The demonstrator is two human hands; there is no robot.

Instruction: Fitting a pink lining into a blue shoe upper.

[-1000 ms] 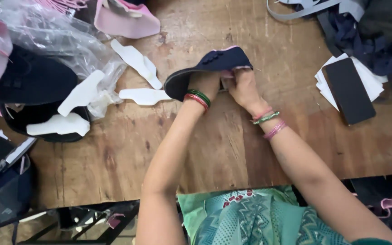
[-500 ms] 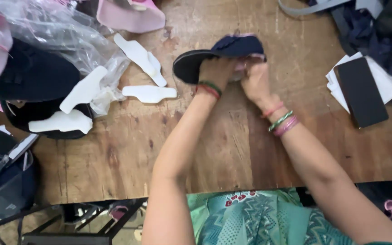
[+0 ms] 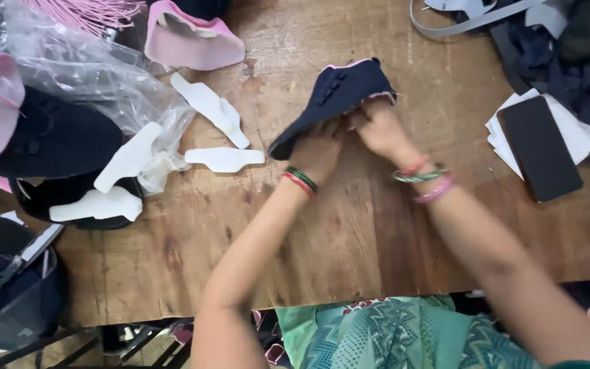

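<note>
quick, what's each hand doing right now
Left hand: closed on the dark blue shoe upper, gripping its lower edge.
Right hand: fingers closed on the same shoe upper at its heel end.

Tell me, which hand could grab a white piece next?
Probably left. The left hand holds the shoe nearest the white piece; the right hand sits farther away.

I see the navy shoe upper turned since a second ago: dark sole side gone, fabric side up (pink edge showing). Left hand and right hand shifted up-table, closer together.
</note>
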